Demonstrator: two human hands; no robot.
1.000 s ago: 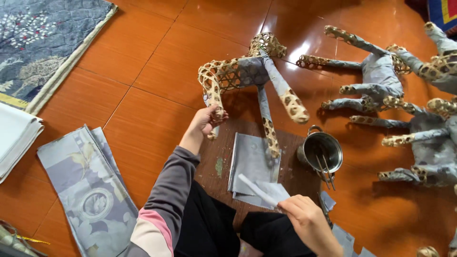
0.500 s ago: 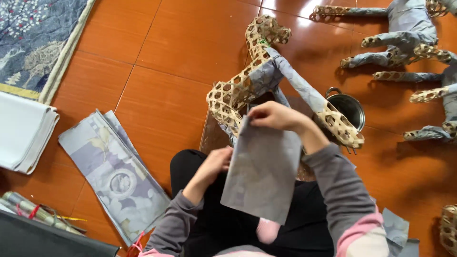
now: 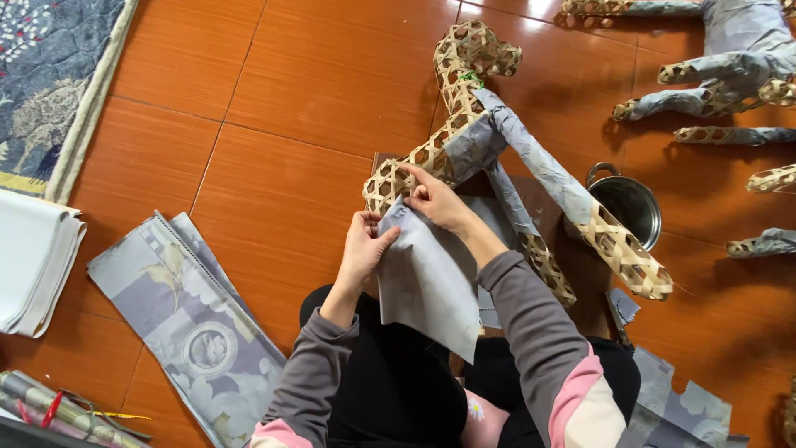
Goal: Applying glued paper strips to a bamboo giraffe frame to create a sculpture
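The woven bamboo animal frame (image 3: 497, 141) is lying on the orange tiled floor (image 3: 274, 99); a grey paper sheet (image 3: 427, 282) is hanging against its end; the right hand (image 3: 435, 199) and left hand (image 3: 365, 249) are both pinching the sheet's upper edge with their fingers.

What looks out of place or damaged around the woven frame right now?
Nothing looks damaged. The woven animal frame is only partly papered, with bare lattice at head and legs. Both hands, left hand and right hand, press a grey paper sheet on it. Paper scraps lie loose on the floor.
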